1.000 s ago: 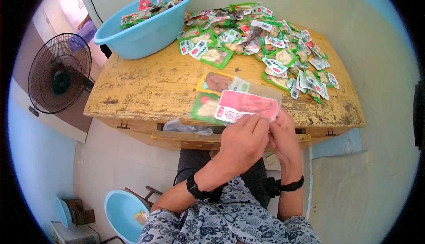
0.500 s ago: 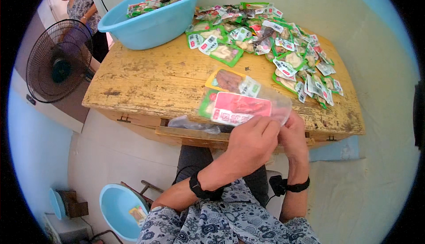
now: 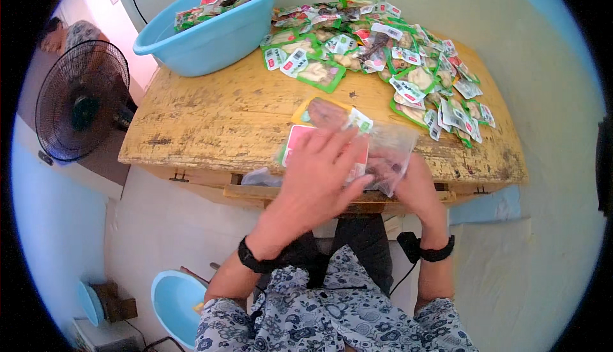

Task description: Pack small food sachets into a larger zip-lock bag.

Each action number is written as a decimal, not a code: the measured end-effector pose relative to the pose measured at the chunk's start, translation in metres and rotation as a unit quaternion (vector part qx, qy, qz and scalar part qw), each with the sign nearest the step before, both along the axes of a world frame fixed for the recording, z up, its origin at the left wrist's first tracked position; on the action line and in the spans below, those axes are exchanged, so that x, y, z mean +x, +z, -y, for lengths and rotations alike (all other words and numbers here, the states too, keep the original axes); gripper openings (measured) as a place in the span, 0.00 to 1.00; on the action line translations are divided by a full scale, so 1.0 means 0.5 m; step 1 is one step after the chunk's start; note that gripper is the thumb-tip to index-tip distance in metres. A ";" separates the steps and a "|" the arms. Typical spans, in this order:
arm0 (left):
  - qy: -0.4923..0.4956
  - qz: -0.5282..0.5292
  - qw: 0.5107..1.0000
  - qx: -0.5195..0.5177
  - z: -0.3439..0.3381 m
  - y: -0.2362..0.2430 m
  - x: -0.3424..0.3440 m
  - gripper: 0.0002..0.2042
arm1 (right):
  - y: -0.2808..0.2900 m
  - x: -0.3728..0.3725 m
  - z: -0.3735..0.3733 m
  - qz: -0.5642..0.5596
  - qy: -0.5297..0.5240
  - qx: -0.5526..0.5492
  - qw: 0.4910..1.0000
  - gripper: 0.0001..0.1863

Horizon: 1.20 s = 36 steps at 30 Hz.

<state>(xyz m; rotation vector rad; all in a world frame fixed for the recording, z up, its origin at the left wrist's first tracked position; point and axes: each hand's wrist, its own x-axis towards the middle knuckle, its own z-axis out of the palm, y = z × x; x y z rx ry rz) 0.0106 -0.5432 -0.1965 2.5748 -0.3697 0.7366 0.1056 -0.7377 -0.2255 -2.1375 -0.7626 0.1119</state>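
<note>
A clear plastic bag with a red-and-white printed panel lies at the table's front edge. My left hand rests over that panel with its fingers spread, slightly blurred. At the bag's right end, my right hand holds the film. Its fingers show through the plastic; whether they are inside or behind it I cannot tell. Just beyond my left fingertips is a yellow-edged food pouch with brown pieces. A bit of green pouch edge shows left of the panel, the rest hidden by it and my hand.
Several green-edged food pouches are heaped on the worn wooden table. A blue basin of pouches stands back left. Below are a partly open drawer and another blue basin. A fan and a person are at left.
My left hand has let go of the bag's right end and moved left, spreading over the printed panel. My right hand stays at that end, its fingers now behind film. The person at left has moved lower.
</note>
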 end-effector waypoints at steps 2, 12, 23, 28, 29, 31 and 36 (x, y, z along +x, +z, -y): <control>-0.004 -0.032 0.999 0.031 -0.034 -0.020 -0.005 0.25 | -0.002 0.010 0.010 0.018 0.021 0.031 0.999 0.14; -0.011 -0.072 0.996 0.055 -0.044 -0.049 -0.002 0.26 | 0.021 0.027 0.036 0.010 -0.123 0.158 0.980 0.26; 0.006 -0.037 0.999 0.037 -0.044 -0.073 -0.006 0.27 | 0.044 0.058 -0.004 -0.074 -0.020 0.181 0.980 0.42; -0.020 -0.014 1.000 -0.006 -0.034 -0.061 -0.013 0.31 | 0.126 0.060 -0.044 0.039 -0.025 0.191 0.980 0.37; -0.023 -0.009 1.000 -0.005 -0.035 -0.056 -0.017 0.31 | 0.138 0.064 -0.049 0.070 -0.011 0.188 0.980 0.37; -0.056 0.004 0.995 -0.078 -0.039 -0.048 -0.022 0.32 | 0.164 0.070 -0.060 0.092 -0.008 0.189 0.978 0.36; -0.057 0.034 0.986 -0.152 -0.082 -0.034 -0.040 0.35 | 0.261 0.046 -0.075 0.101 0.029 0.146 0.984 0.35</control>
